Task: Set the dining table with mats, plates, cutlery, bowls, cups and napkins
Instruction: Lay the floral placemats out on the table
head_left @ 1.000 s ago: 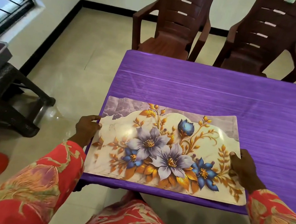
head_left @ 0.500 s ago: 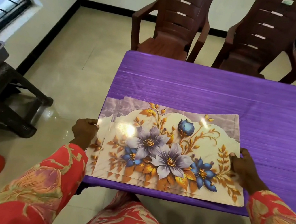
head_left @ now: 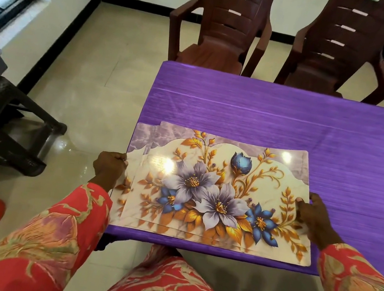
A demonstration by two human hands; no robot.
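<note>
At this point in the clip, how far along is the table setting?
Barely begun. Done: purple tablecloth is on. In hand: the left hand and right hand grip a fanned stack of floral mats near the front edge. Left: spreading mats; no plates, cutlery, bowls, cups or napkins visible.

Long red sleeves (head_left: 68,234) printed with large peach, gold and mauve flowers and pale stems, reaching both wrists; matching floral red garment (head_left: 172,289) over the lap; bare hands.

Cream mats (head_left: 218,194) bloom with lilac, blue and gold flowers; purple worktop (head_left: 289,120), brown chairs (head_left: 219,24), red floral sleeves (head_left: 55,237).
</note>
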